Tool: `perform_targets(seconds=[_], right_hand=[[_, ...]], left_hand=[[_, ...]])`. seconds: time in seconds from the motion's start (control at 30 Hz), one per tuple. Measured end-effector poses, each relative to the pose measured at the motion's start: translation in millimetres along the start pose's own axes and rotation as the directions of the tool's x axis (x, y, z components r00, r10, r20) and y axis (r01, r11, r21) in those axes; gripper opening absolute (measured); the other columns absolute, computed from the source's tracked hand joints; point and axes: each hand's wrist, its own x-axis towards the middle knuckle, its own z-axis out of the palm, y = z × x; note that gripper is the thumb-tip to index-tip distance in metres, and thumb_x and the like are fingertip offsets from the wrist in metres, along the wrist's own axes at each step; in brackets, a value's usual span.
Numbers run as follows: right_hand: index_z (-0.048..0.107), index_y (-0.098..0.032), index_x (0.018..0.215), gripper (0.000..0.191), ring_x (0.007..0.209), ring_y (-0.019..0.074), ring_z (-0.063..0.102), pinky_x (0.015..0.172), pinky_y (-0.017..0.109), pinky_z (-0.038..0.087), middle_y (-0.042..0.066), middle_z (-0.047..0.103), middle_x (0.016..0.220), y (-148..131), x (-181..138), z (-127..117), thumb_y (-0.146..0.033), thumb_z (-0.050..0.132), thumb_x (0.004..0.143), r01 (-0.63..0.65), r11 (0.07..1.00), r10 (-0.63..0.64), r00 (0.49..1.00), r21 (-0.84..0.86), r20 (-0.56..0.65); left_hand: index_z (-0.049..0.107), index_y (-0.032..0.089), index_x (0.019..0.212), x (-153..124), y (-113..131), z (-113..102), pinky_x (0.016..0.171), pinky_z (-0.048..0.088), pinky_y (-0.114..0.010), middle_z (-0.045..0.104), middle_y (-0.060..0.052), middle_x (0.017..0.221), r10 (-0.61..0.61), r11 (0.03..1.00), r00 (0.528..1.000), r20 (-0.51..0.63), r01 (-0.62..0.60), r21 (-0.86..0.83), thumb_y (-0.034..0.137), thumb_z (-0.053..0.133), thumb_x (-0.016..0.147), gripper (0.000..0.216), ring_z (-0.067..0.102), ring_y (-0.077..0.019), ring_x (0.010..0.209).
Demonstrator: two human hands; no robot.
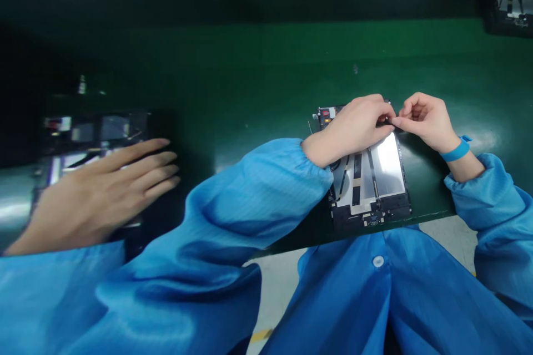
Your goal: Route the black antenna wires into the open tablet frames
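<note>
The tablet [375, 177] lies open on the bench [258, 66], its insides bare and no cover on. The left hand [353, 127] and right hand [425, 119] meet at its top edge, both pinched shut on a small part [390, 120]. The work looks midway. A co-worker's hand [100, 194] lies flat on another device [95, 127].

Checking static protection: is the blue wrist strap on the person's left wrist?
No, the blue wrist strap sits on the wrist of the right hand, beside the opened tablet.
</note>
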Motion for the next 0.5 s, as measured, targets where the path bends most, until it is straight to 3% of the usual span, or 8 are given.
perform_targets(seconds=[0.07,0.2,0.33,0.5], right_hand=[[0.057,-0.024,0.078,0.048,0.069,0.0122,0.06,0.066,0.029,0.054,-0.003,0.066,0.076,2.3,0.9,5.7,-0.046,0.097,0.064,0.004,0.999,-0.004,1.0,0.045,-0.015],[0.06,-0.025,0.085,0.037,0.074,0.0124,0.061,0.069,0.029,0.053,-0.003,0.063,0.081,12.2,5.0,13.6,-0.041,0.09,0.071,-0.006,0.998,0.011,0.997,0.07,-0.075],[0.061,-0.023,0.087,0.027,0.069,0.0109,0.057,0.065,0.028,0.049,-0.005,0.059,0.078,16.8,7.7,16.7,-0.022,0.081,0.069,-0.042,0.999,0.041,0.998,-0.022,-0.046],[0.061,-0.023,0.088,0.026,0.071,0.0107,0.057,0.065,0.027,0.047,-0.005,0.058,0.078,13.8,8.9,17.3,-0.02,0.078,0.069,-0.022,0.998,0.022,1.0,-0.054,-0.002]], left_hand=[[0.079,0.015,0.096,-1.8,-4.2,2.1,0.082,0.05,-0.036,0.074,-0.009,0.096,-0.007,0.999,0.998,-0.056,0.005,-0.037,0.027,0.06,0.096,0.022,0.067,-0.0232,0.086],[0.076,0.018,0.088,-4.1,-13.7,8.7,0.078,0.049,-0.036,0.072,-0.006,0.086,-0.157,0.986,0.978,-0.14,0.147,-0.078,0.026,0.06,0.093,0.019,0.064,-0.0221,0.08],[0.076,0.018,0.089,-5.3,-17.7,13.9,0.082,0.051,-0.038,0.073,-0.007,0.088,-0.231,0.972,0.963,-0.14,0.223,-0.072,0.027,0.062,0.091,0.017,0.066,-0.024,0.083],[0.076,0.017,0.09,-6.9,-16.3,14.2,0.086,0.052,-0.039,0.073,-0.008,0.089,-0.238,0.971,0.96,-0.146,0.231,-0.062,0.025,0.061,0.09,0.017,0.067,-0.0253,0.086]])
